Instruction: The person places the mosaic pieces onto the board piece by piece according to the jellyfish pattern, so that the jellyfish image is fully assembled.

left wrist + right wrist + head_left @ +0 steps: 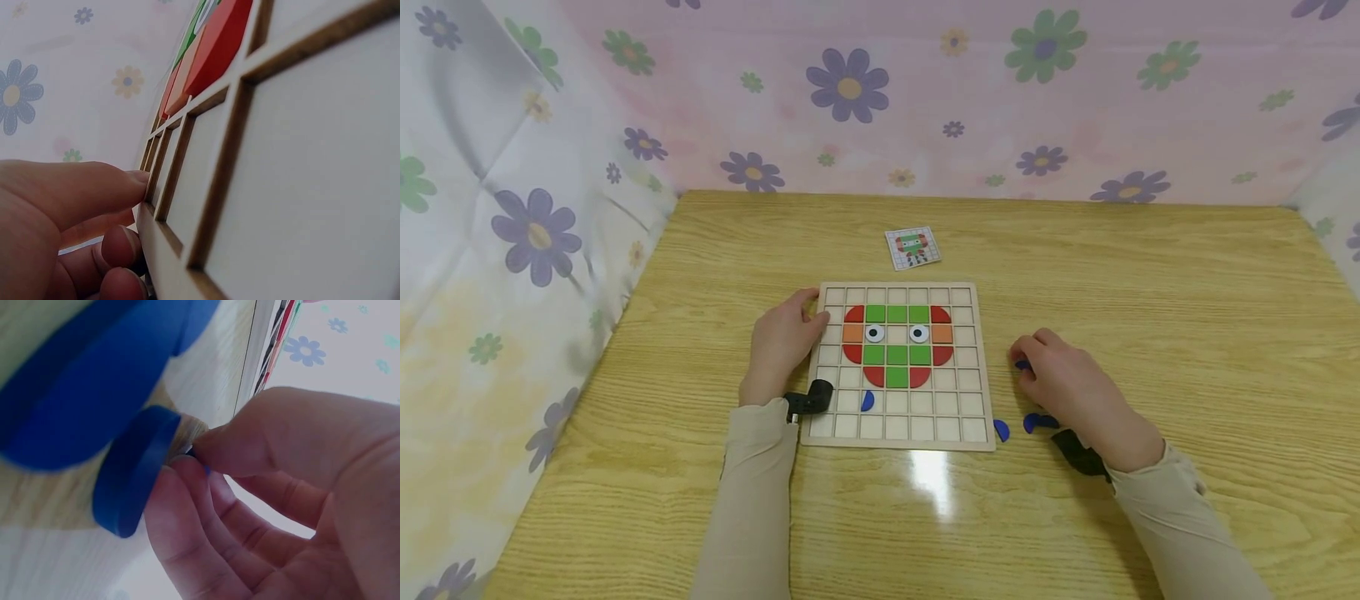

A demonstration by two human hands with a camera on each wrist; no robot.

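My left hand [782, 343] grips the left edge of a wooden grid board [891, 445], its thumb [106, 184] over the rim and the other fingertips curled against the side. On the board, red, green and orange tiles [897, 355] form a rounded figure with two eye discs [918, 333]. A blue half-round piece [868, 401] lies in a lower square. To the board's right, my right hand [1063, 379] pinches a small blue piece [200, 460] between thumb and fingertips, close over the table; most of it is hidden. Another blue piece [128, 478] sits right beside those fingertips.
A small picture card [913, 248] with a similar figure lies behind the board. Loose blue pieces lie near the board's lower right corner, one half-round [1002, 430] and others clustered [1039, 422] by the right wrist. Flowered cloth [850, 150] stands behind the wooden table [737, 242].
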